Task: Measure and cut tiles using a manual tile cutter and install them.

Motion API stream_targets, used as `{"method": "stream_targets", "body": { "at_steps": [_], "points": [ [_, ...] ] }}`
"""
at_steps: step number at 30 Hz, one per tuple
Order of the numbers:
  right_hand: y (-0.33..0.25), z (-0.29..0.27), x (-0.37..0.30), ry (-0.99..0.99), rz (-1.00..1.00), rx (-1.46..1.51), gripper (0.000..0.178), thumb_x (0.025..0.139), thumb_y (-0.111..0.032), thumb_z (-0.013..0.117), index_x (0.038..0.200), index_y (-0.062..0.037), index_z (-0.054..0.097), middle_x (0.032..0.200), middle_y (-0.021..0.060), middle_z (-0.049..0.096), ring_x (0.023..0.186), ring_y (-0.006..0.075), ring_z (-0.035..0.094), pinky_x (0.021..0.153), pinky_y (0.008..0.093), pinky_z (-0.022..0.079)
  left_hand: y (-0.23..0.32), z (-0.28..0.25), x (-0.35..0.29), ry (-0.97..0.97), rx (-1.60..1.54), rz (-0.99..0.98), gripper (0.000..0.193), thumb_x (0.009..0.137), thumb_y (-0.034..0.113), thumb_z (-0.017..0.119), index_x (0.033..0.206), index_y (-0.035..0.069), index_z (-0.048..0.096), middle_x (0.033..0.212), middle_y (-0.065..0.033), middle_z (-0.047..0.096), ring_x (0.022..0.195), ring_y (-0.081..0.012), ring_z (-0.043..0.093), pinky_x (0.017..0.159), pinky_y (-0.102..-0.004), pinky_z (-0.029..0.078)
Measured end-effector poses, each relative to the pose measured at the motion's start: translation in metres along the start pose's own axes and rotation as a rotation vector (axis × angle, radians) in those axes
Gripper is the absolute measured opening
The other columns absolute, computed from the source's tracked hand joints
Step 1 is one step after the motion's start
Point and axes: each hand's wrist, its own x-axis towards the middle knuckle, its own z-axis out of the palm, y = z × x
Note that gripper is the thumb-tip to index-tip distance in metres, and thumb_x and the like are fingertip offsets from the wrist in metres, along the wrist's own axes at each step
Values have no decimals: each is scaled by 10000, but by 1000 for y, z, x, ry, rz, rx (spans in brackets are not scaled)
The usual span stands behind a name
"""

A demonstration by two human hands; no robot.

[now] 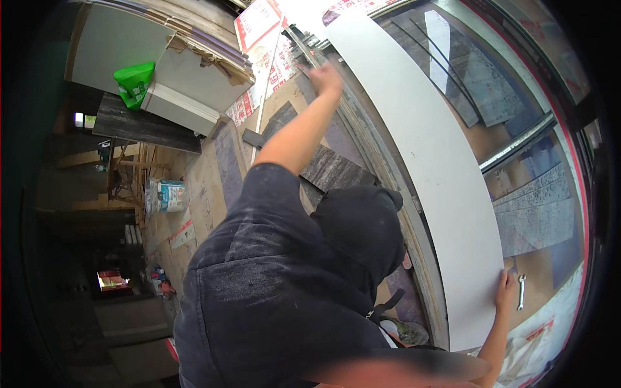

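Observation:
A long white panel (pixel 430 174) runs from the top middle of the view to the lower right, its sides bowed by the lens. My right hand (pixel 505 290) grips its right edge near the lower end. Farther off, my left arm stretches out bare below a dark short sleeve. My left hand (pixel 325 79) is beside the metal rail (pixel 370 132) to the left of the panel, slightly smeared, with a finger pointing left. It appears to hold nothing. A wrench (pixel 521 292) lies just right of my right hand. My dark clothing hides much of the middle.
Dark stone-look strips (pixel 336 173) lie on the floor beyond my knee. Grey planks (pixel 537 223) lie to the right of the panel. Boards (pixel 119 55) lean at the upper left with a green bag (pixel 134 84). A bucket (pixel 169 196) stands at the left.

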Motion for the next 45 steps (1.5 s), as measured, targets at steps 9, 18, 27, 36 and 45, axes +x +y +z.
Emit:
{"method": "stream_targets", "body": {
  "at_steps": [9, 18, 27, 36, 45],
  "points": [
    [-35, 24, 35, -46, 53, -129, 487, 1018, -407, 413, 843, 37, 516, 785, 249, 572, 732, 385, 554, 680, 446, 429, -136, 12, -135, -594, -1068, -801, 1045, 856, 804, 184, 1487, -29, 169, 1499, -273, 290, 1364, -408, 358, 1062, -532, 392],
    [-33, 31, 31, -65, 156, -154, 490, 1016, -435, 414, 880, 23, 523, 784, 235, 569, 731, 369, 542, 678, 434, 427, -130, 31, -126, -958, -1341, -788, 1331, 660, 955, 292, 1505, -42, 37, 1531, -300, 182, 1412, -455, 223, 1146, -554, 239],
    [-51, 37, 46, -82, 335, -171, 640, 967, -541, 458, 766, 53, 586, 676, 202, 586, 639, 315, 558, 619, 443, 413, -139, 46, -131, -971, -1385, -854, 1516, 480, 1015, 406, 1478, -96, 147, 1509, -296, 247, 1396, -423, 284, 1140, -537, 238],
    [-65, 56, 48, 72, 355, -353, 738, 947, -621, 403, 838, 64, 653, 705, 242, 615, 660, 383, 588, 626, 485, 418, -139, 46, -131, -923, -1217, -796, 1433, 526, 1027, 316, 1453, -65, 272, 1491, -260, 336, 1383, -389, 332, 1138, -533, 216],
    [-71, 56, 42, 85, 389, -289, 728, 944, -618, 419, 810, 58, 654, 694, 230, 617, 663, 369, 600, 624, 473, 425, -138, 43, -131, -902, -1225, -831, 1457, 475, 1027, 384, 1473, -26, 253, 1522, -217, 303, 1409, -376, 284, 1149, -530, 199]
  ]
}}
